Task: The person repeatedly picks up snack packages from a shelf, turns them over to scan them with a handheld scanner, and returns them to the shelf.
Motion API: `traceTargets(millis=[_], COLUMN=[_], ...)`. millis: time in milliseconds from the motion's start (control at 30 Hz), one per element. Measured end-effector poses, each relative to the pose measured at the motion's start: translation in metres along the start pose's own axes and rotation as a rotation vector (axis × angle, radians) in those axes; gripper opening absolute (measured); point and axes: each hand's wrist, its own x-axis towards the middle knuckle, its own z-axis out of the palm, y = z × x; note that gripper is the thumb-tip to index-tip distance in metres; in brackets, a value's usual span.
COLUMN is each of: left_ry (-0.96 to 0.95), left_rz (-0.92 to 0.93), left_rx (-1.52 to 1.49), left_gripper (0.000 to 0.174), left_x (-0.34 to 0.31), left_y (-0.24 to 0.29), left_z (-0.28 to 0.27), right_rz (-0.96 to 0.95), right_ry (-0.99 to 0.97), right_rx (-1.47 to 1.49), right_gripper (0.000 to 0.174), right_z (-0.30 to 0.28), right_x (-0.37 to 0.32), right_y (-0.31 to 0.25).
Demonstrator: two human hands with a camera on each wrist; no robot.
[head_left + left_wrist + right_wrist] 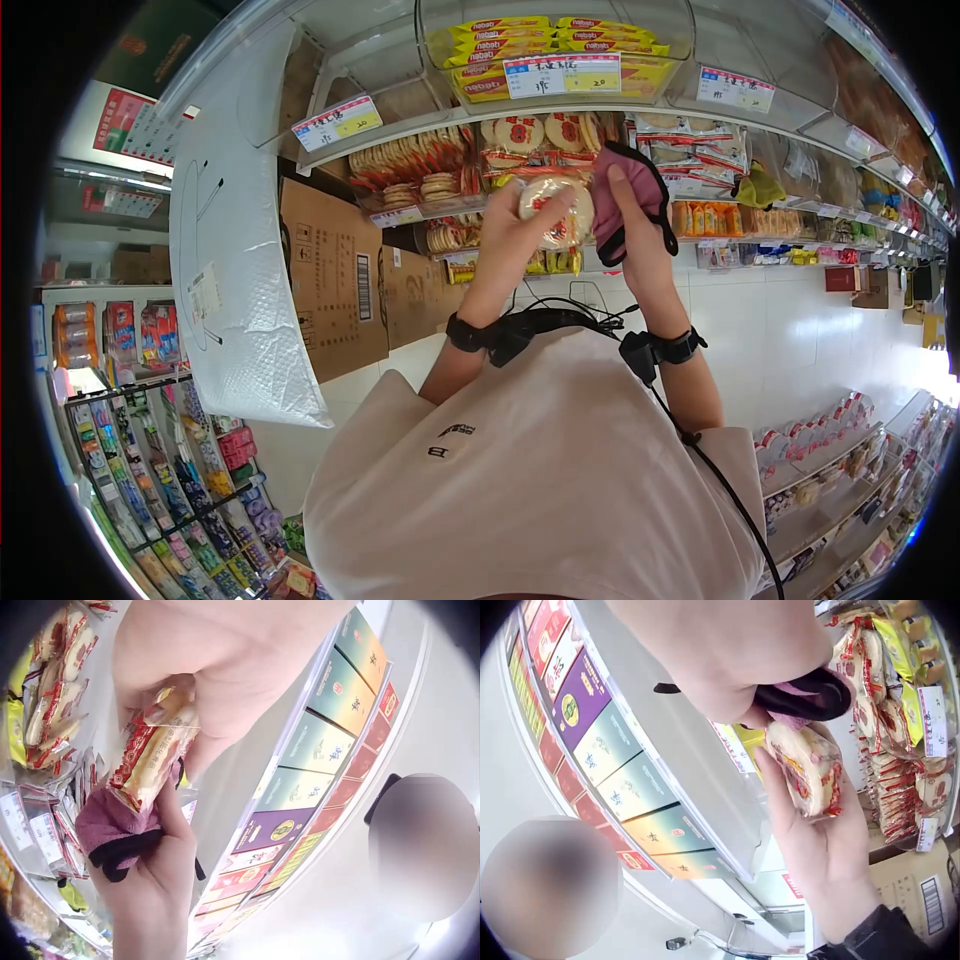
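Note:
A round pastry (560, 212) in a clear wrapper with red print is gripped by my left hand (515, 228), thumb across its front. My right hand (645, 250) holds a purple cloth (628, 190) with black edging, its thumb laid over the fabric. In the left wrist view the pastry pack (154, 754) is seen edge-on, and the cloth (112, 821) lies right against it. From the right wrist, the cloth (786, 714) shows bunched at the top edge of the pack (806, 772); the fingers behind it are partly hidden.
Ahead is a shelf with stacked wrapped pastries (415, 165), yellow nabati packs (555, 50) and price tags (560, 76). A yellow-green cloth (760, 187) hangs at its right. Cardboard boxes (330, 270) and a white padded sheet (235, 270) stand at left. Boxed goods (315, 742) line an upper shelf.

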Motion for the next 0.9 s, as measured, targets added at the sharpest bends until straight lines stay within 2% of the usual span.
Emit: traceTargets(millis=[33, 133, 167, 267, 333, 400, 600, 700, 733, 800, 900], left_ry=[0.083, 0.234, 0.237, 0.237, 0.233, 0.177, -0.017, -0.1, -0.118, -0.116, -0.172], left_rz=[0.032, 0.093, 0.117, 0.167, 0.187, 0.125, -0.161, -0.288, -0.326, -0.328, -0.287], left_rx=[-0.048, -0.202, -0.168, -0.021, 0.13, 0.104, -0.158, -0.302, -0.35, -0.37, -0.403], left_gripper=[0.031, 0.028, 0.028, 0.027, 0.026, 0.032, 0.035, 0.038, 0.038, 0.04, 0.043], left_x=[-0.001, 0.001, 0.003, 0.006, 0.007, 0.005, 0.003, 0.002, 0.003, 0.0, 0.001], left_y=[0.004, 0.013, 0.012, 0.002, -0.001, 0.01, 0.015, 0.014, 0.014, 0.016, 0.017], left_z=[0.004, 0.015, 0.014, 0.008, 0.004, 0.002, -0.011, -0.012, -0.012, -0.008, -0.01], right_rz=[0.04, 0.148, 0.088, 0.032, 0.004, -0.04, 0.047, 0.124, 0.16, 0.227, 0.137], right_ry=[0.077, 0.033, -0.266, -0.391, -0.409, -0.415, -0.387, -0.516, -0.482, -0.412, -0.352], right_rx=[0.007, -0.498, -0.277, -0.416, -0.44, -0.478, -0.481, -0.435, -0.356, -0.197, -0.188], right_gripper=[0.03, 0.029, 0.029, 0.031, 0.031, 0.03, 0.031, 0.031, 0.029, 0.026, 0.022], right_z=[-0.001, 0.002, 0.006, 0.005, 0.0, -0.002, -0.019, -0.019, -0.019, -0.019, -0.023], right_x=[0.0, -0.015, -0.023, -0.023, -0.021, -0.021, -0.027, -0.027, -0.029, -0.033, -0.025], right_y=[0.002, -0.009, -0.016, -0.002, -0.003, -0.003, 0.003, -0.012, -0.012, -0.013, -0.008])
